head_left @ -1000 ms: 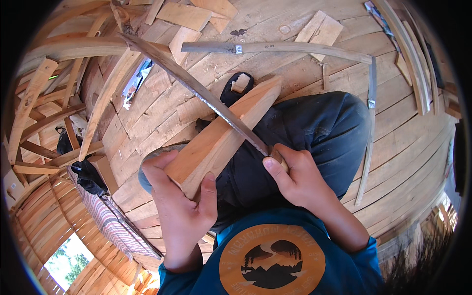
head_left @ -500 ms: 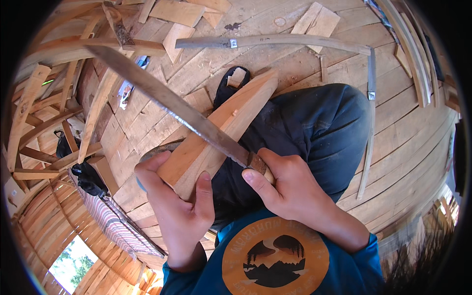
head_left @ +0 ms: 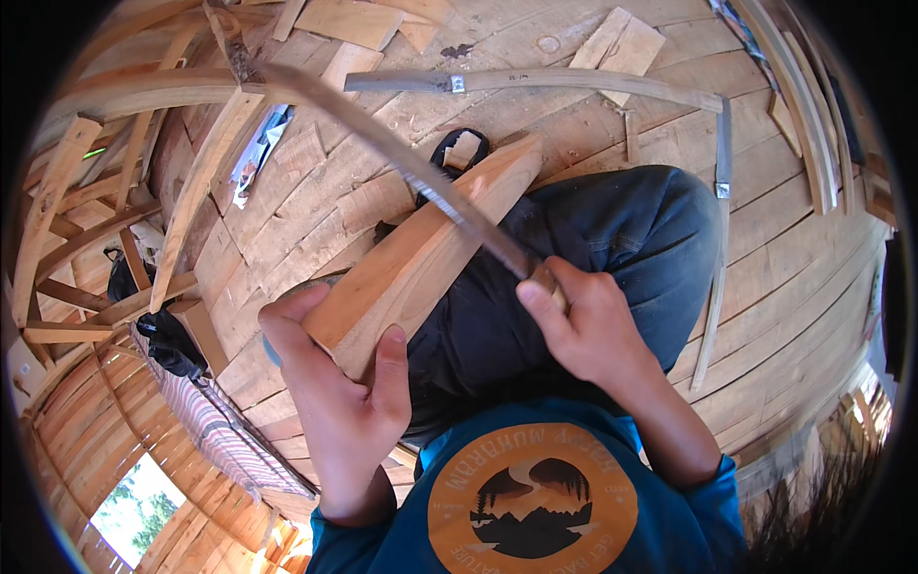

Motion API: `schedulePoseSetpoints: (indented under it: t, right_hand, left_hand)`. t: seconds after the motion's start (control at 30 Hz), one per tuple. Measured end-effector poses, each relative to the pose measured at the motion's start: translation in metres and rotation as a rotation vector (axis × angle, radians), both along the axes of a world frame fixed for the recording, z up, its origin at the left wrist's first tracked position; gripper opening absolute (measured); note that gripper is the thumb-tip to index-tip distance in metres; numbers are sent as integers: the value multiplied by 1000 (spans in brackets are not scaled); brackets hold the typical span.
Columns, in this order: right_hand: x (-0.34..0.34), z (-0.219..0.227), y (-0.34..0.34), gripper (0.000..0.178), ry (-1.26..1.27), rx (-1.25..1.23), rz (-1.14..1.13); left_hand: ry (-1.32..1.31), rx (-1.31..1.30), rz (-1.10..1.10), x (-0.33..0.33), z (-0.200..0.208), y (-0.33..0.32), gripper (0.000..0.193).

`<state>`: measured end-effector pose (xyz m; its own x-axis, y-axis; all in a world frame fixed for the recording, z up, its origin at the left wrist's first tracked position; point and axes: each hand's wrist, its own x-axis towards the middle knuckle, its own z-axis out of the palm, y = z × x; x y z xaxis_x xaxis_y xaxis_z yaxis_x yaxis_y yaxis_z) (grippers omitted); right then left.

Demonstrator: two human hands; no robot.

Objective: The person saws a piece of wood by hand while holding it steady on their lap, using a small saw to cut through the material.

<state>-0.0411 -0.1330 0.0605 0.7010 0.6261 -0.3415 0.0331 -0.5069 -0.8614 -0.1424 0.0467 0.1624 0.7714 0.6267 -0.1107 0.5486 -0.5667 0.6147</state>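
Observation:
My left hand [head_left: 349, 411] grips the near end of a thick, tapered piece of wood [head_left: 387, 292], thumb on one side and fingers on the other. The wood slants up and away to the right over my dark trousers. In my right hand [head_left: 598, 325] is the wooden handle of a machete [head_left: 461, 213]. Its long, worn blade points toward the far left and crosses over the middle of the wood. Whether the edge touches the wood, I cannot tell.
A curved wooden strip [head_left: 593, 81] lies on the plank floor [head_left: 794, 277], joined to a straight strip [head_left: 712, 258] at right. Curved timbers [head_left: 206, 191] and black bags [head_left: 172, 346] are at left. Offcuts [head_left: 626, 53] and a shoe [head_left: 461, 143] lie beyond the wood.
The machete has moved to the right and slightly farther up along the wood, with my right hand shifting right. My left hand keeps its hold, almost in the same place.

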Motion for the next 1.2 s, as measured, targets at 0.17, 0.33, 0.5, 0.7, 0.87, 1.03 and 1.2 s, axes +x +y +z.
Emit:
schedulePoseSetpoints:
  t: [0.17,0.33,0.5,0.7,0.87,1.03,1.2]
  right_hand:
    - [8,-12,-3,49,135,-48,-121]
    - [1,32,14,47,165,159,56]
    - [5,-3,12,47,86,18,-14]
    - [2,9,18,44,187,76,-100]
    - [-4,24,27,49,124,164,49]
    - [-10,9,31,48,65,158,33]
    - [-14,8,36,48,48,116,64]
  left_hand:
    - [-30,107,-101,0,-4,-4,55]
    - [-16,50,-55,12,4,-3,53]
    - [-9,72,-33,7,1,3,51]
    - [-14,97,-35,5,-2,4,52]
    - [-52,45,-31,5,-3,3,52]
    - [-74,41,-32,-8,-11,16,51]
    - [-97,-8,11,-17,-17,21,49]
